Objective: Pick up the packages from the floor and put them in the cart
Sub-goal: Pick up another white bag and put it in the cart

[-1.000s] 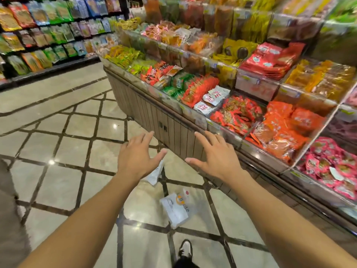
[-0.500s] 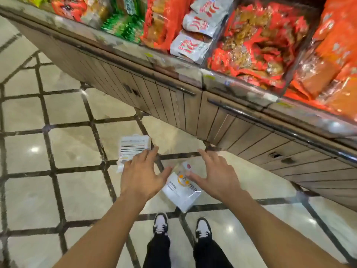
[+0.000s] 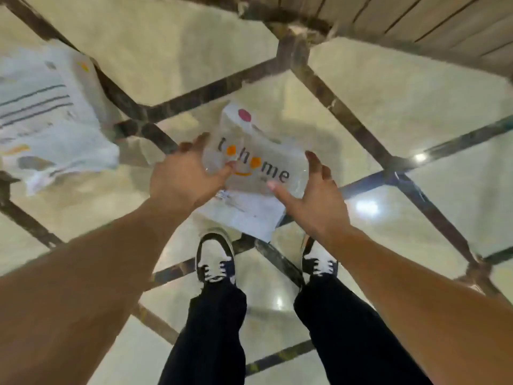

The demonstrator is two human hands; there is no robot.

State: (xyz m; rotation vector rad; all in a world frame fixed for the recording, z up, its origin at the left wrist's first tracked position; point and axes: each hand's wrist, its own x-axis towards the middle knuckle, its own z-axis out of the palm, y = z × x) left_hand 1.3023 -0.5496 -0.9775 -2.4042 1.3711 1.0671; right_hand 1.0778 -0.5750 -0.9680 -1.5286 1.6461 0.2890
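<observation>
On the tiled floor [image 3: 388, 87], just ahead of the person's shoes [image 3: 215, 257], lies a white pouch [image 3: 258, 168] with dark and orange lettering. Both hands are down at it. The left hand [image 3: 186, 176] touches its left edge, the thumb [image 3: 226, 169] laid on the printed face and the fingers reaching along the far side, loosely spread, not yet closed round it. The right hand [image 3: 311, 195] is spread wide just beside the right edge; whether it touches the pouch I cannot tell. A second package [image 3: 47, 118], white with printed lines, lies to the left, apart from the first and blurred.

The step in hand looks like the first pick-up: the grasp is being set, not made. The next move likely calls for both hands to close on the pouch's opposite edges and lift it flat; its film looks slick and soft, so a one-sided pinch may let it sag or slip.

No cart shows, so nothing can be said of its contents. A wooden cabinet base [image 3: 416, 20] crosses the top right.
</observation>
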